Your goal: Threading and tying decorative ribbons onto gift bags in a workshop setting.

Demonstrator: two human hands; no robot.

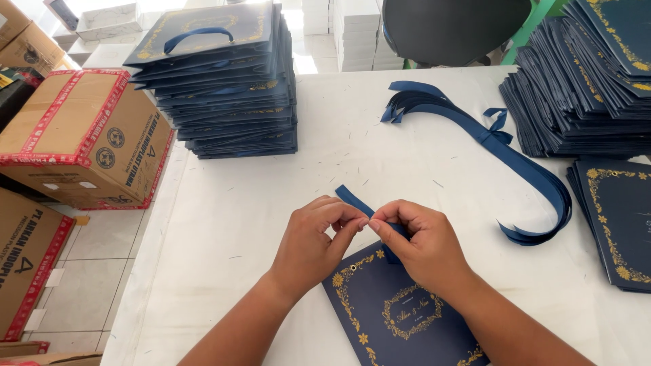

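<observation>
A flat navy paper bag [397, 315] with gold floral trim lies on the white table [271, 203] in front of me. Both hands meet at its top edge. My left hand [315, 240] and my right hand [420, 240] pinch a short navy ribbon [352, 198] between their fingertips. The ribbon's free end sticks up and to the left; its other end is hidden behind my right fingers, near a small eyelet [351, 270] in the bag's top edge.
A bundle of long navy ribbons [502, 146] curves across the table. A tall stack of bags with handles [224, 88] stands at the back left; flat bag stacks [590, 81] [617, 224] sit at the right. Cardboard boxes [88, 135] stand left of the table.
</observation>
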